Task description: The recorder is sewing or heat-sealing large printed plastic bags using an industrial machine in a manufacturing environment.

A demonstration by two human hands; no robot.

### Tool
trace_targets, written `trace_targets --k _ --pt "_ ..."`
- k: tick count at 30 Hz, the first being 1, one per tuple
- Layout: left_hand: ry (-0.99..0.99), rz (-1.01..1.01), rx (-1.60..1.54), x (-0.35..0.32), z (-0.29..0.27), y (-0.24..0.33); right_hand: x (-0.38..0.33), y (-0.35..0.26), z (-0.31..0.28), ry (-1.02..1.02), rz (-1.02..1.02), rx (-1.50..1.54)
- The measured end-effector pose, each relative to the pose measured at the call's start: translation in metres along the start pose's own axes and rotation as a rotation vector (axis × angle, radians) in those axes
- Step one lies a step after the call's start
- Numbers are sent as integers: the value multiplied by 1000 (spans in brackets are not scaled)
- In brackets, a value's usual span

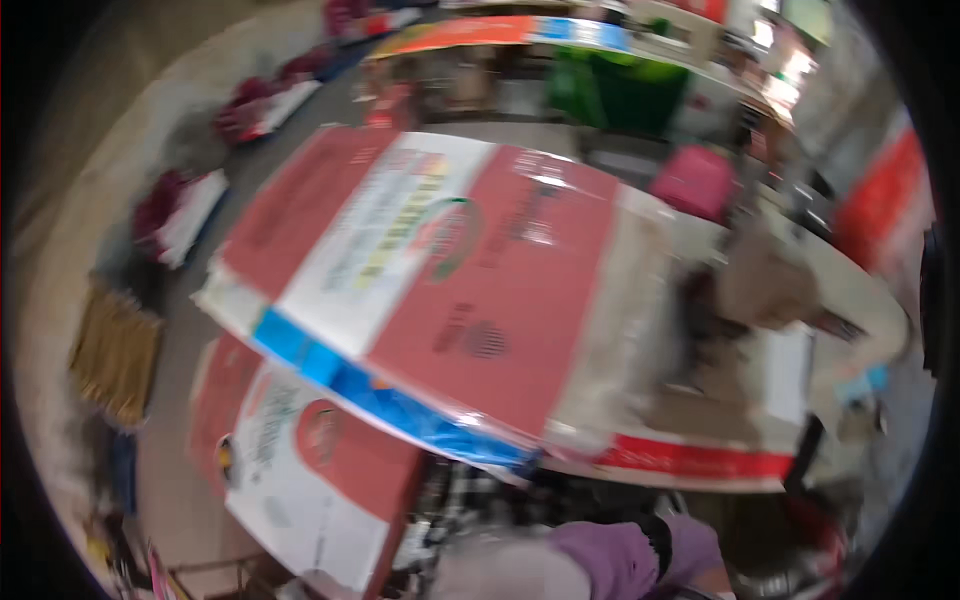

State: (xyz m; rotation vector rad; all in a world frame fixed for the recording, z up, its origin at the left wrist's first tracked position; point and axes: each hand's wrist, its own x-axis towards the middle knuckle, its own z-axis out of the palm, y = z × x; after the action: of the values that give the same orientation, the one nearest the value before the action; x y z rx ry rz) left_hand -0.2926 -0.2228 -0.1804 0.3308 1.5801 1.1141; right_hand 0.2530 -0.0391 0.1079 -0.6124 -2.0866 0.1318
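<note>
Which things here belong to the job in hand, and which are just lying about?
No hand shows clearly; best guess.

Likely the job:
- large red-and-white printed piece, nearest the purple fabric
- lower red-and-white printed piece, partly hidden by it

Likely lying about:
- brown stack
- pink item
- green cloth

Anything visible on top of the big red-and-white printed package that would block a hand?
Nothing visible lies across the middle of the big red-and-white printed package. Its right end is too blurred to judge. I can't make out either hand clearly, so the hand's own path can't be checked.
</note>
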Motion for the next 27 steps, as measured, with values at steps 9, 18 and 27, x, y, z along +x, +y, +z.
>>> trace_targets --k 9,18,27 --pt "-632 1314 870 -23 459 118 -20 -44 11 -93 44 -205" --pt "-1007 939 1017 -28 649 -23 -199 34 -45 -51 706 -374" --pt "-1120 643 703 -43 643 9 -240 117 -45 432 1437 168"
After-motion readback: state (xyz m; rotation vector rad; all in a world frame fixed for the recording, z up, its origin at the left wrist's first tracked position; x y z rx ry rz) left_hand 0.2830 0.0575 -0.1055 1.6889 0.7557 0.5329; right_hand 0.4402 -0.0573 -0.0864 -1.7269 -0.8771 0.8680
